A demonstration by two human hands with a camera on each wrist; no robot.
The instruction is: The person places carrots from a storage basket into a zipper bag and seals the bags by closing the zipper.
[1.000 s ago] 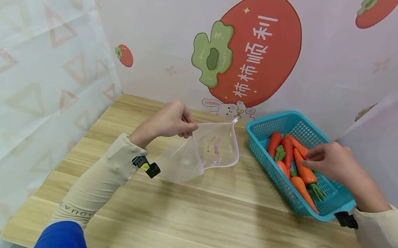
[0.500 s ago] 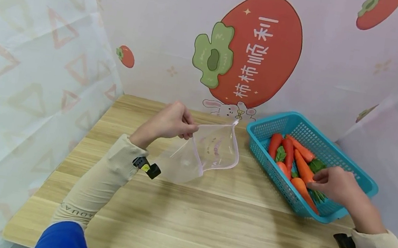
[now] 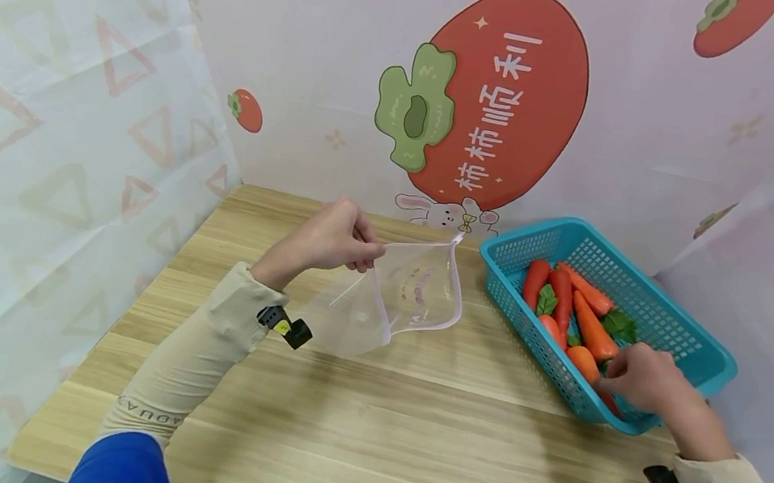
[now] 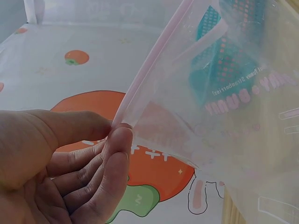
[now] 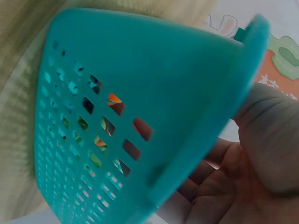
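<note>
My left hand pinches the edge of a clear slider zip bag between thumb and forefinger. The bag hangs with its mouth spread apart, its pink zip strip running up from the pinch in the left wrist view. Printed letters show on its side. My right hand reaches down into the near end of a blue plastic basket, fingers bent beside an orange carrot. In the right wrist view the basket's wall hides its fingertips, so I cannot tell whether they grip the carrot.
Further in the basket lie more orange carrots, red carrot-shaped pieces and green leaves. The wooden table meets a patterned back wall behind the bag, and a sheet hangs at each side.
My right hand has come down and nearer along the basket, from above the middle carrots to its near end. My left hand keeps its pinch on the zip bag in nearly the same place.
</note>
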